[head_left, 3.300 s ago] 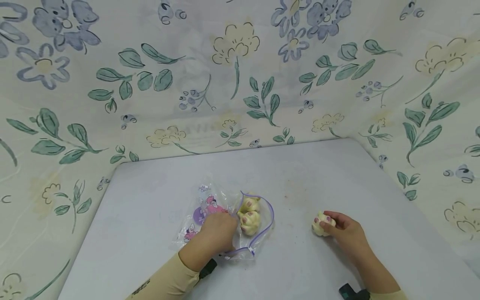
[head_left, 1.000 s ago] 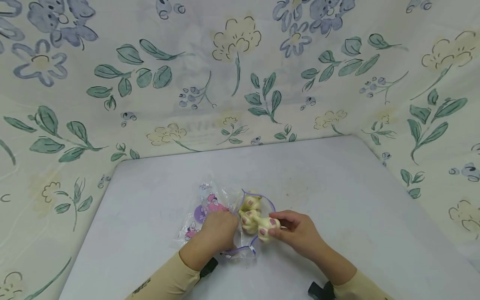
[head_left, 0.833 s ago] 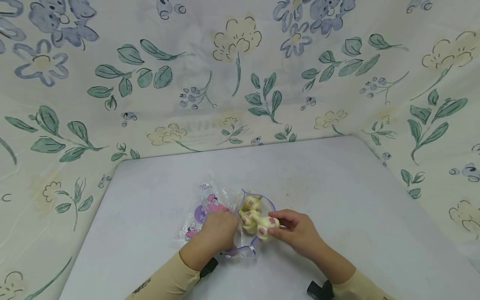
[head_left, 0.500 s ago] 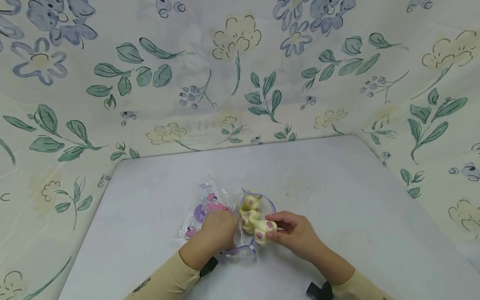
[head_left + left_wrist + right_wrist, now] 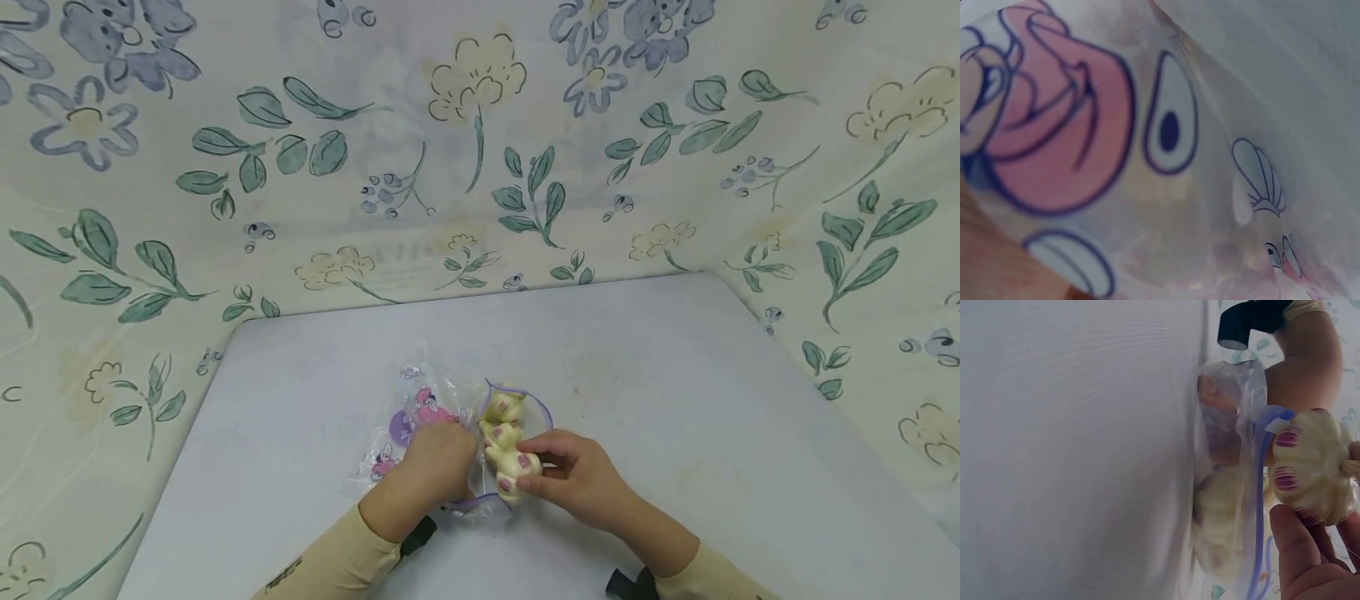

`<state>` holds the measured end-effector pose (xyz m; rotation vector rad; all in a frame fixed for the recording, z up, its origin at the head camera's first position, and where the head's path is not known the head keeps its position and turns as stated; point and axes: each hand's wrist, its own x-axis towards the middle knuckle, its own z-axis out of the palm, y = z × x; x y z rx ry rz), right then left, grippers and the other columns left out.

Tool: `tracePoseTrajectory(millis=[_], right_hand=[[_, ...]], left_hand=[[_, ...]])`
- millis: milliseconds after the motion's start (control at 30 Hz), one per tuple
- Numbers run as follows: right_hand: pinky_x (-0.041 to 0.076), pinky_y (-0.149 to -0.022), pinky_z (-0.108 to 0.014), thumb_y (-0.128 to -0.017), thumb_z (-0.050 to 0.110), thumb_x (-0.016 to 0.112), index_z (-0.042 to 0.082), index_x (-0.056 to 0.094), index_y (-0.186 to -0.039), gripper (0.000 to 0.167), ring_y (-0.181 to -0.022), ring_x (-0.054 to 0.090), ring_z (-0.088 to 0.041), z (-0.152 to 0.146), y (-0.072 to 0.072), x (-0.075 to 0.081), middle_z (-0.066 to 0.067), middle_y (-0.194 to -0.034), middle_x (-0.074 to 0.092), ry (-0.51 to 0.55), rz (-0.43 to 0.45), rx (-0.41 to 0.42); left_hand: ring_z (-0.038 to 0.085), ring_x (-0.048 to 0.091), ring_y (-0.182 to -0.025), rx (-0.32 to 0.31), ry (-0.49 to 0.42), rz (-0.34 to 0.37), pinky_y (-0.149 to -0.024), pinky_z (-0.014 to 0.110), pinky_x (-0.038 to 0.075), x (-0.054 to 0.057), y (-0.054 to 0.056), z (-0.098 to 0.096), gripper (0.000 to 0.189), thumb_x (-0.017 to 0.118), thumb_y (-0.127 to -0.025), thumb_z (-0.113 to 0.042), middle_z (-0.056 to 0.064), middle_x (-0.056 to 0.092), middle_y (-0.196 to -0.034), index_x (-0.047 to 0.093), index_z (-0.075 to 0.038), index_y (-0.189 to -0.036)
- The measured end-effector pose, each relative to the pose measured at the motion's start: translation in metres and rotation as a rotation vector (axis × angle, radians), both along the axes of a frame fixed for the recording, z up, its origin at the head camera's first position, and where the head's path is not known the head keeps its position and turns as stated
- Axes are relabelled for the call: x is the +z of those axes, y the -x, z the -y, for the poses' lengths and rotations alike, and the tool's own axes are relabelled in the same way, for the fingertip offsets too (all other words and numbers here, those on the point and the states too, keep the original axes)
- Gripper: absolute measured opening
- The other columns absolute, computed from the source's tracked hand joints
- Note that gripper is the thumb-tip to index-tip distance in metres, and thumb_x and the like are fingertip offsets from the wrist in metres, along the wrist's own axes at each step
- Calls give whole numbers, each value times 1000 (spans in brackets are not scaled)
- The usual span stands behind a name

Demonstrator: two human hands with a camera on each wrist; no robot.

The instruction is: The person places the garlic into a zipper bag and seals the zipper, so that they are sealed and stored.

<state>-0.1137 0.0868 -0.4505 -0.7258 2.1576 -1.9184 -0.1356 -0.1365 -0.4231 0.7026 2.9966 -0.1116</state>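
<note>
My right hand [image 5: 588, 487] pinches a cream garlic bulb [image 5: 517, 471] with purple patches between thumb and fingers, at the open mouth of a clear zip bag [image 5: 408, 392]. Seen from the right wrist, the held garlic bulb [image 5: 1310, 469] is just outside the purple zip edge [image 5: 1259, 512]. More garlic [image 5: 1219, 506] shows blurred through the plastic; one bulb [image 5: 502, 408] lies at the bag's mouth in the head view. My left hand [image 5: 438, 462] grips the bag by its opening, its fingertips hidden. Printed plastic [image 5: 1066, 125] fills the left wrist view.
A white table [image 5: 315, 375] carries the bag, with a few small specks [image 5: 576, 390] to its right. Floral cloth [image 5: 465, 150] hangs behind and at both sides. Dark wrist devices [image 5: 633, 583] sit under the forearms.
My right hand has brought its garlic bulb leftward from the table's right side to the bag's mouth, lately edging farther left and down over the opening. My left hand stays in place.
</note>
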Motion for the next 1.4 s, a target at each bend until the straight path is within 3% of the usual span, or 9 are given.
tracePoseTrajectory(millis=[267, 433, 533, 633, 800, 1067, 1300, 1400], right_hand=[[58, -85, -29, -83, 7, 81, -8, 66, -118, 41, -102, 69, -6, 2, 2, 0, -26, -117, 66, -14, 42, -13], [58, -83, -25, -84, 12, 81, -6, 66, -121, 43, -104, 72, -15, 0, 3, 1, -24, -122, 67, -100, 91, -45], [58, -80, -22, -84, 17, 81, -3, 69, -117, 40, -102, 73, -20, -2, 2, 5, -21, -118, 70, -174, 89, -55], [57, -77, -21, -84, 21, 82, 0, 72, -113, 37, -97, 74, -18, -4, 2, 9, -17, -111, 74, -237, 92, -45], [56, -74, -21, -84, 24, 82, 5, 74, -113, 35, -91, 73, -10, -4, 2, 9, -9, -104, 76, -294, 108, -21], [54, -61, -26, -83, 31, 83, 14, 75, -112, 34, -84, 69, -14, -3, 1, 11, -4, -103, 75, -363, 113, -59], [56, -63, -25, -83, 28, 83, 12, 74, -114, 36, -82, 70, -7, 1, 0, 13, -7, -105, 76, -284, 50, -75], [56, -65, -24, -82, 28, 84, 13, 75, -113, 36, -80, 69, -6, 7, 0, 12, -6, -104, 76, -299, 6, -108]], left_hand=[[16, 56, -59, -6, -3, 6, -56, 38, 54, -1, 0, 0, 44, 97, -54, -39, 0, 60, -65, 66, -11, -67], [17, 56, -59, -8, 4, -3, -56, 38, 54, -2, 1, 1, 45, 97, -53, -40, 0, 60, -65, 66, -11, -67], [17, 57, -59, -12, 9, -14, -56, 39, 54, -1, 1, 1, 46, 97, -52, -42, 0, 61, -65, 67, -11, -68], [18, 59, -59, -15, 5, -25, -55, 39, 54, -1, 0, 1, 48, 98, -51, -43, 0, 62, -65, 67, -10, -68], [19, 60, -60, -14, -5, -36, -55, 39, 54, -1, 0, 1, 51, 98, -49, -45, 1, 62, -65, 66, -10, -68], [19, 58, -60, -1, 4, -18, -55, 39, 53, -1, 0, 0, 53, 98, -47, -48, 1, 62, -66, 66, -11, -69], [18, 58, -59, -1, -1, -22, -55, 38, 54, -2, 1, 0, 51, 98, -48, -44, 1, 62, -66, 63, -11, -68], [18, 59, -59, -5, 4, -32, -56, 38, 55, -3, 1, 0, 48, 97, -50, -41, 0, 61, -65, 63, -12, -67]])
